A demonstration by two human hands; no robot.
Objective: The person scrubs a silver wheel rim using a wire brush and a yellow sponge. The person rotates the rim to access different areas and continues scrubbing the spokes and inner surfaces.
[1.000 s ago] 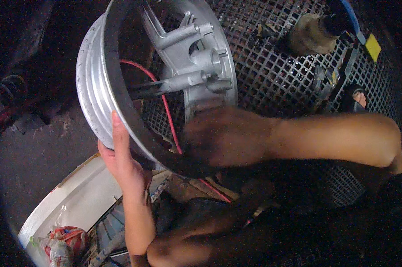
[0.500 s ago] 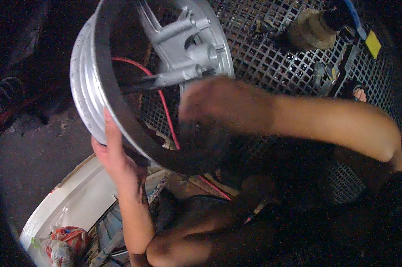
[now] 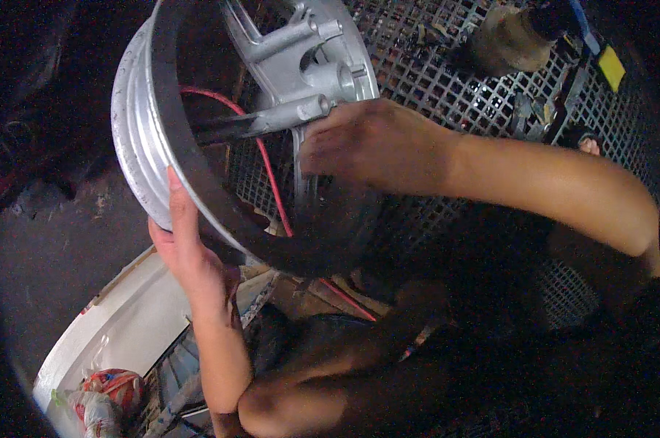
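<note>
A silver motorcycle wheel rim (image 3: pixel 136 139) stands tilted in front of me, its cast spokes and hub facing right. My left hand (image 3: pixel 193 255) is closed around the lower left edge of the rim, thumb lying up along the outside. Against the inner side of the wheel, just below the hub's bosses (image 3: pixel 330 77), is my right hand (image 3: pixel 381 146), with its fingers curled in. Whatever those fingers hold, if anything, is hidden by shadow and slight blur. The lower right part of the rim sinks into darkness.
A red hose (image 3: pixel 271 179) runs behind the wheel. Black metal grating (image 3: pixel 447 109) lies to the right, bearing a tan cylindrical container (image 3: pixel 511 44) and a yellow tag (image 3: pixel 612 69). At lower left are a curved white panel (image 3: pixel 114 317) and a red-and-white plastic bag (image 3: pixel 118 387).
The wheel has shifted slightly left and up. My right hand has moved up a little along the spoke and is less blurred; my left hand keeps its hold.
</note>
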